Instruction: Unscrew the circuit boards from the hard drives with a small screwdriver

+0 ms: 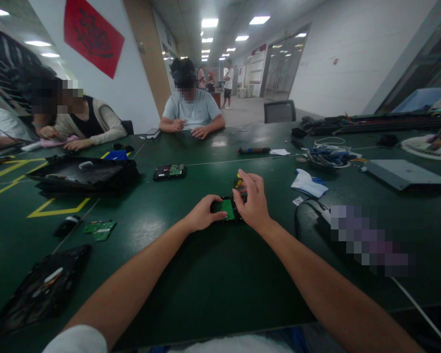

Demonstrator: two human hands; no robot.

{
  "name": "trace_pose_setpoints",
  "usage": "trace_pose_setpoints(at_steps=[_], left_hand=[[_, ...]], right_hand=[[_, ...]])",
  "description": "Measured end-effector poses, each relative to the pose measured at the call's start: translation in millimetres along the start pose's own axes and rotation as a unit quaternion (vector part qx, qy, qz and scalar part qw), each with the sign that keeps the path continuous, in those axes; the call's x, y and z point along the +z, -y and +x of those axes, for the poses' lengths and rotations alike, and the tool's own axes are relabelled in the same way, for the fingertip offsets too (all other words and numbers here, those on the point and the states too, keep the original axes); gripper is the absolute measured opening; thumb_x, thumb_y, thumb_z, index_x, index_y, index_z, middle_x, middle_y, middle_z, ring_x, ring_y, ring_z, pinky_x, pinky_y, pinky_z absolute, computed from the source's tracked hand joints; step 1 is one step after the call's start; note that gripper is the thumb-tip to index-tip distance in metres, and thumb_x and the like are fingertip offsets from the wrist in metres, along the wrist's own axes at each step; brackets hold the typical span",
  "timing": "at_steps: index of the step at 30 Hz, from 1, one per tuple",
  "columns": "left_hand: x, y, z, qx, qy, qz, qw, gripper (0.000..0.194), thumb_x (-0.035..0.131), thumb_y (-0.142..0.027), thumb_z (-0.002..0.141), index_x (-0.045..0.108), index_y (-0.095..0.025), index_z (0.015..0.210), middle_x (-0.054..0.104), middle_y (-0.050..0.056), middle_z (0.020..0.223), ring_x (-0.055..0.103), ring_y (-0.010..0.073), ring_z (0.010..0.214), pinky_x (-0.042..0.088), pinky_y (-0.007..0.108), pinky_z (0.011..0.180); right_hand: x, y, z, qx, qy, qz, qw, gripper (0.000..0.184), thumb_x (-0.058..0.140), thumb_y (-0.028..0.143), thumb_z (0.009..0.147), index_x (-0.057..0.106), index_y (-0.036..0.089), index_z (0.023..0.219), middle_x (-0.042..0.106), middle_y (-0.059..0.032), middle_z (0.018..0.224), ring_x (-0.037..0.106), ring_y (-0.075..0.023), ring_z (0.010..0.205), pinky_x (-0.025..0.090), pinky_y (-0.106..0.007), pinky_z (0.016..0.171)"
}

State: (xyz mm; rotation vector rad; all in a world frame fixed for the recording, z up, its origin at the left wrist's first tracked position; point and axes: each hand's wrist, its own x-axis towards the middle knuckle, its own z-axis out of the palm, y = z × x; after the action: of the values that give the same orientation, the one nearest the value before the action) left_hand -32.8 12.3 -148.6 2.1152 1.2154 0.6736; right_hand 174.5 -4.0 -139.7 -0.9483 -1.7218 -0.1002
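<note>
A hard drive (227, 209) with a green circuit board facing up lies on the dark green table in front of me. My left hand (203, 214) grips its left end, the thumb resting on the board. Over the drive's right end, my right hand (254, 202) has its fingers closed round a short screwdriver (237, 182) with a yellow and black handle, held upright. The screwdriver's tip is too small and dark to make out. Beyond my left hand lies a second hard drive (169, 171), also with a green board.
Black plastic housings (88, 174) and loose green circuit boards (100, 229) lie to the left, with a dark panel (40, 289) nearer me. To the right are white-and-blue gloves (308, 184), a bowl of screws or wires (330, 156) and a grey metal case (407, 174). Co-workers sit opposite.
</note>
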Motion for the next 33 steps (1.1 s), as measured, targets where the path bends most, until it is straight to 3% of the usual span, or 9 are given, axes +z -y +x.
trace_pose_setpoints(at_steps=[6,12,17,22,26,33], left_hand=[[-0.3,-0.7,0.2,0.004,0.000,0.000,1.000,0.051,0.076,-0.042,0.081,0.061,-0.018,0.124,0.064,0.012,0.126,0.061,0.0276,0.112,0.049,0.045,0.101],[-0.8,-1.3,-0.5,-0.001,0.001,0.002,1.000,0.053,0.076,-0.044,0.081,0.060,-0.018,0.125,0.064,0.012,0.127,0.061,0.0280,0.113,0.049,0.046,0.102],[-0.3,-1.3,-0.2,0.003,0.001,0.003,1.000,0.051,0.076,-0.042,0.082,0.061,-0.018,0.124,0.064,0.012,0.127,0.061,0.0276,0.114,0.049,0.045,0.103],[-0.2,-1.4,-0.4,0.005,0.001,0.001,1.000,0.053,0.076,-0.040,0.082,0.060,-0.016,0.125,0.063,0.014,0.129,0.060,0.0278,0.117,0.047,0.045,0.106],[-0.9,-3.0,-1.0,0.000,0.003,0.000,1.000,0.052,0.076,-0.041,0.082,0.060,-0.016,0.125,0.064,0.013,0.127,0.060,0.0277,0.115,0.048,0.045,0.104],[-1.2,-4.1,-0.6,-0.005,0.003,0.008,1.000,0.053,0.076,-0.042,0.081,0.060,-0.017,0.126,0.063,0.013,0.127,0.061,0.0281,0.114,0.048,0.046,0.103]], right_hand=[[-0.4,0.1,0.7,-0.006,0.000,0.004,1.000,0.060,0.048,0.021,0.102,0.031,0.031,0.159,0.046,-0.0143,0.136,0.057,-0.0270,0.121,0.061,-0.048,0.095],[-0.2,-0.9,0.0,-0.003,-0.003,-0.001,1.000,0.059,0.053,0.025,0.101,0.034,0.031,0.157,0.047,-0.0136,0.130,0.060,-0.0261,0.111,0.063,-0.046,0.087],[0.7,-1.6,0.0,-0.001,-0.003,-0.003,1.000,0.061,0.048,0.021,0.101,0.030,0.029,0.159,0.047,-0.0156,0.134,0.055,-0.0287,0.122,0.061,-0.049,0.093],[1.1,-2.1,0.2,-0.004,-0.006,-0.003,1.000,0.060,0.052,0.024,0.100,0.033,0.027,0.157,0.049,-0.0148,0.130,0.060,-0.0262,0.108,0.063,-0.047,0.085],[1.2,-1.2,0.2,-0.007,-0.006,-0.013,1.000,0.059,0.047,0.022,0.102,0.030,0.026,0.158,0.048,-0.0161,0.135,0.056,-0.0278,0.120,0.062,-0.048,0.092],[1.3,-2.2,-0.3,-0.011,-0.006,-0.010,1.000,0.059,0.052,0.024,0.101,0.032,0.027,0.156,0.048,-0.0160,0.134,0.058,-0.0286,0.118,0.063,-0.047,0.087]])
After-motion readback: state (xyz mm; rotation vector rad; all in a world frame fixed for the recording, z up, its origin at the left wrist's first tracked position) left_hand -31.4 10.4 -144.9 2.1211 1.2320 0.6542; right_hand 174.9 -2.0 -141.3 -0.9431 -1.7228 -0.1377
